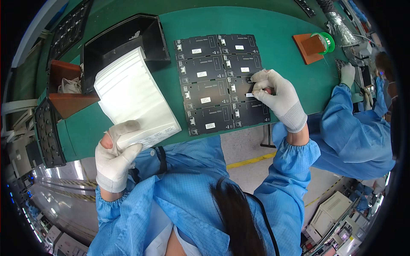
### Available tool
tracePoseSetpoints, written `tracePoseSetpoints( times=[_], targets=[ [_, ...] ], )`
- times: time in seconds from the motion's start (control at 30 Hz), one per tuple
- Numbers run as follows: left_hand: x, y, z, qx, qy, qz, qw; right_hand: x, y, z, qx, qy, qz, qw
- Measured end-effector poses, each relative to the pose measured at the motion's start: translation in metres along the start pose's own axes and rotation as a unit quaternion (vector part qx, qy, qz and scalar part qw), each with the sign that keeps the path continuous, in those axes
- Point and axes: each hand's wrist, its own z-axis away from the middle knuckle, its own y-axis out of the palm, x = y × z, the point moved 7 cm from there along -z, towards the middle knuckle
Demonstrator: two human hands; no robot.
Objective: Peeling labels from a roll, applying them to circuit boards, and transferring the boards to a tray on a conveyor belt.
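My left hand [115,151], in a white glove with a bare fingertip showing, is closed round the lower edge of a long white label sheet [136,91]. The sheet curves up and away over the table. A panel of black circuit boards [204,87] lies flat in two columns on the green mat, and several boards bear small white labels. My right hand [275,91], gloved too, is at the panel's right side with its fingers bent together. A small white label [250,95] shows at its fingertips, against the third board down in the right column.
Behind the label sheet stands a black open bin [149,32]; an orange-brown box [70,91] is left of it. A green-rimmed spool [326,42] on a brown block sits at the far right. Beyond it a blue-sleeved co-worker [352,123] works at the same table.
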Motion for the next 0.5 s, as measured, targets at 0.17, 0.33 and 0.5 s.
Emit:
tracePoseSetpoints(
  times=[0.17, 0.33, 0.5],
  targets=[
    [0.0003, 0.0029, -0.0026, -0.001, 0.003, -0.007, 1.0, -0.0037, -0.0014, -0.0006, -0.006, -0.001, -0.005, 1.0],
    [0.0007, 0.0035, -0.0027, -0.005, -0.005, -0.006, 1.0, -0.0041, -0.0014, -0.0016, -0.005, 0.004, 0.001, 1.0],
    [0.001, 0.0039, -0.0037, -0.004, 0.006, -0.006, 1.0, -0.0034, -0.0008, -0.0003, -0.015, 0.003, -0.001, 1.0]
  ],
)
